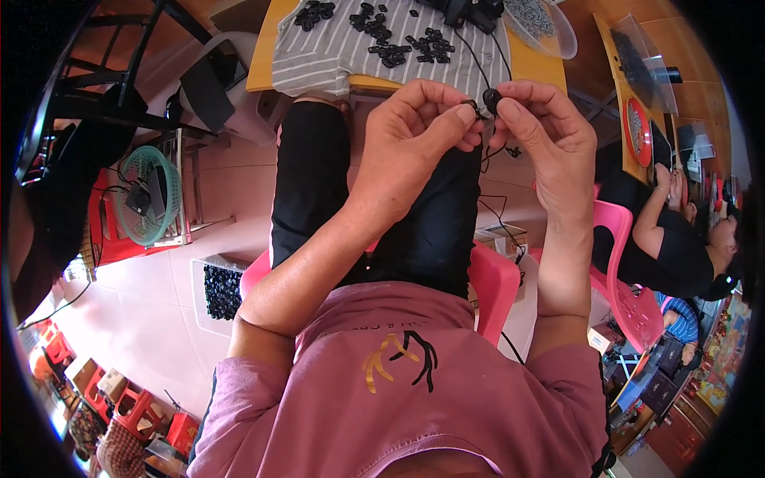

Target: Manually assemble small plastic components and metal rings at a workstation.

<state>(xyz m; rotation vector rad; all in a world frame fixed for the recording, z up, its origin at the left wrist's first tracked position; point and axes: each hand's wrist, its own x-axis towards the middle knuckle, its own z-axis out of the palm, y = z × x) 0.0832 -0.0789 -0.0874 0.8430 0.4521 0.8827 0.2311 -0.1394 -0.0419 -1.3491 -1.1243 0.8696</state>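
Note:
Both my hands are raised over my knees, just in front of the table edge. Between thumb and fingers of my left hand (414,139) is a small dark part (472,104), mostly covered by the fingertips. My right hand (551,131) pinches a small round black piece (491,96), which nearly touches what the left one holds. Thin black cable (476,60) runs from around the fingers up to a black bundle (460,12) on the table, and more hangs below. How the two held parts are joined, if at all, is hidden.
Piles of small black parts (390,54) lie on a grey striped cloth (319,68) over the yellow table (261,60). A clear tub of grey pieces (567,40) stands at the right. On the floor are a green basket (171,195) and a bin of black parts (203,323). Another person (677,247) sits rightward.

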